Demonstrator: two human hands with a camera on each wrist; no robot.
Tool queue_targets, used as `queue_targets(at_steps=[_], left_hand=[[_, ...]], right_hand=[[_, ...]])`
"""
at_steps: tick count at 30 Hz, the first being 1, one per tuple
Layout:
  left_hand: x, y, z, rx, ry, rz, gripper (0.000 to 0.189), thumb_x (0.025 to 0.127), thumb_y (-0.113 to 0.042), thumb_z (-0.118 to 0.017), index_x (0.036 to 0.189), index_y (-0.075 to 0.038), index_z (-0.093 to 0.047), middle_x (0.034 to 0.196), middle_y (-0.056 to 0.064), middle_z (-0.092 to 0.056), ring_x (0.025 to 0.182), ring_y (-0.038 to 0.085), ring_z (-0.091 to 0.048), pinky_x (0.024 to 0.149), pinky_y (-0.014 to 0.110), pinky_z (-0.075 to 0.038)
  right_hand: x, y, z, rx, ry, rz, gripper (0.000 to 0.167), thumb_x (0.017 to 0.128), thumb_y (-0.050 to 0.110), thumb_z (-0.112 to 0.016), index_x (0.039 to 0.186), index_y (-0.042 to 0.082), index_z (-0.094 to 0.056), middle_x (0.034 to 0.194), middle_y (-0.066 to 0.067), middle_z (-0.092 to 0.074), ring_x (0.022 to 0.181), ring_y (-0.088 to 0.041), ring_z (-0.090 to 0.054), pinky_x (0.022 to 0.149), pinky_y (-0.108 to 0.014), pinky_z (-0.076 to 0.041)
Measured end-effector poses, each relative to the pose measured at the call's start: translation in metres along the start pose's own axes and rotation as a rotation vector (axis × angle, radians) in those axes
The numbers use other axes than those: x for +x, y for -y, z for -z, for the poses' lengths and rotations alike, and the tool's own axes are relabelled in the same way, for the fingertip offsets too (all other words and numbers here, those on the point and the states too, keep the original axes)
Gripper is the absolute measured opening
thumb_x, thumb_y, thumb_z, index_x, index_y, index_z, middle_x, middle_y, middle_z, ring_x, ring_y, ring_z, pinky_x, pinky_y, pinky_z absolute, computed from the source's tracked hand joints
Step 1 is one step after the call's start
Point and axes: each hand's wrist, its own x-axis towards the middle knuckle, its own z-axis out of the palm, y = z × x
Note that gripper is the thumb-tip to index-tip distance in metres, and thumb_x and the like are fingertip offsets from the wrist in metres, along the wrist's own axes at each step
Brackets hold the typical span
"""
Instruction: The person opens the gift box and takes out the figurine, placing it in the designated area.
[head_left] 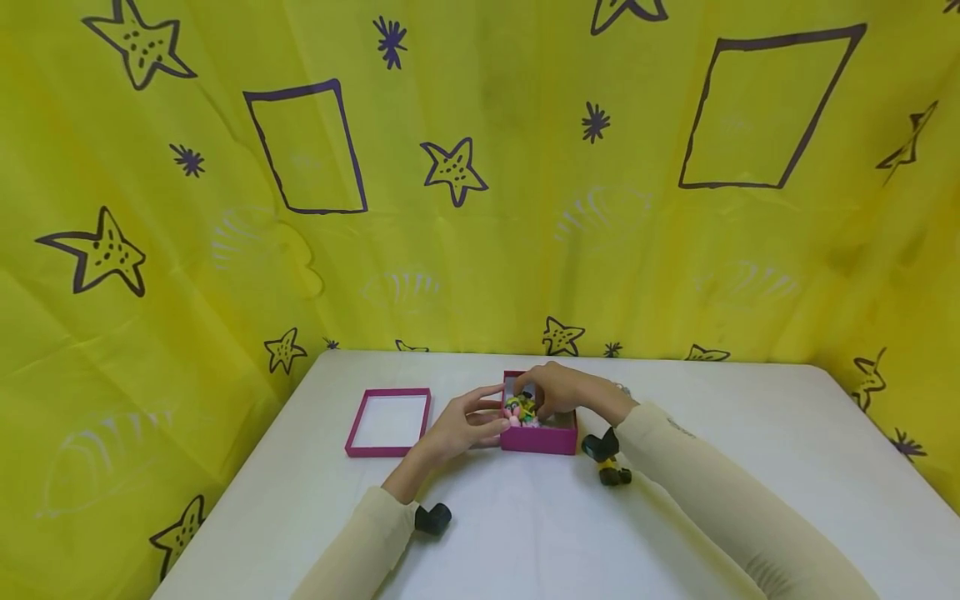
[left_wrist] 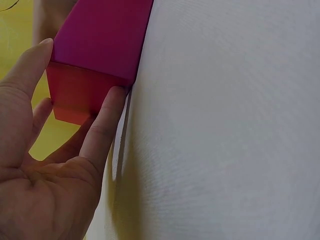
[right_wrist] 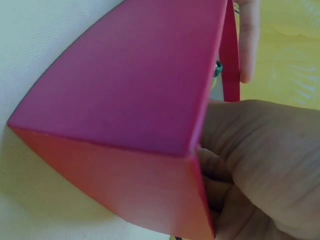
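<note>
A magenta open-topped box (head_left: 538, 440) stands on the white table. Small colourful toy-like pieces (head_left: 514, 414) in pink, yellow and green lie at its left side. My left hand (head_left: 456, 429) is at the box's left end. In the left wrist view its thumb touches the top corner and a nearly straight finger (left_wrist: 104, 120) rests near the bottom edge. From the right, my right hand (head_left: 557, 388) reaches over the rim into the box, above the pieces. The box wall hides its fingertips in the right wrist view, so I cannot tell whether they pinch anything.
A shallow magenta lid (head_left: 377, 452) with a white inside lies to the left of the box. By the right sleeve is a black and yellow object (head_left: 609, 461); a dark piece (head_left: 433, 519) is at the left cuff. A patterned yellow curtain (head_left: 495, 250) hangs behind the table.
</note>
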Motion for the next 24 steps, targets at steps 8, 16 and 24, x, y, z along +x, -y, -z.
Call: queue_targets(at_steps=[8,16,24], left_hand=[[0.001,0.002,0.000,0.002,-0.002,0.001,0.064,0.096,-0.022,-0.076,0.154,-0.019,-0.049,0.141,0.018,-0.058,0.128,0.034,-0.061,0.097,0.040,-0.057],[0.002,0.004,0.000,-0.020,0.003,0.010,0.065,0.095,-0.021,-0.076,0.154,-0.020,-0.049,0.140,0.018,-0.059,0.126,0.033,-0.062,0.095,0.039,-0.058],[0.002,0.004,0.001,-0.004,-0.002,0.024,0.065,0.095,-0.025,-0.077,0.154,-0.022,-0.049,0.143,0.018,-0.056,0.128,0.034,-0.060,0.096,0.040,-0.057]], right_hand=[[-0.002,-0.007,0.000,-0.016,-0.029,0.040,0.044,0.084,0.000,-0.083,0.124,0.012,-0.069,0.092,-0.005,-0.068,0.078,-0.014,-0.061,0.072,-0.029,-0.057],[-0.006,-0.008,0.004,0.020,-0.047,0.020,0.047,0.084,0.005,-0.085,0.127,0.012,-0.068,0.088,-0.001,-0.066,0.078,-0.015,-0.060,0.070,-0.029,-0.056],[-0.011,-0.008,0.009,0.037,-0.093,0.073,0.048,0.084,0.008,-0.086,0.128,0.008,-0.068,0.089,-0.001,-0.066,0.079,-0.014,-0.059,0.070,-0.028,-0.054]])
